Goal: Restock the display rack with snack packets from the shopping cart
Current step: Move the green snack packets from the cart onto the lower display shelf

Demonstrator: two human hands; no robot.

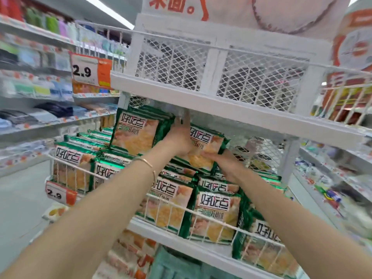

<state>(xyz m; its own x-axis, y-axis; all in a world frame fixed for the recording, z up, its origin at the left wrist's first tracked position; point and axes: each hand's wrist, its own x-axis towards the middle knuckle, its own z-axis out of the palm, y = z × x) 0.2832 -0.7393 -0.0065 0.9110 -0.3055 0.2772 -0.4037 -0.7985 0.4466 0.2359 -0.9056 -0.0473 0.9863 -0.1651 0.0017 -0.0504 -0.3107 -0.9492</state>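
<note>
A white display rack [211, 101] fills the middle of the view. Its middle shelf holds several green snack packets behind a wire front. Both my arms reach into that shelf. My left hand [179, 137] is wrapped around the right edge of an upright stack of green packets [136, 135], fingers pointing up. My right hand [223, 160] grips the lower edge of another green snack packet [203, 146] lying tilted on top of the pile. The shopping cart is not in view.
The rack's upper mesh basket [251, 83] hangs just above my hands. A 2.9 price tag [60, 194] is clipped to the shelf front at left. Store shelves [40, 93] run along the left, more at right [332, 178]. Orange packets [130, 256] fill the tier below.
</note>
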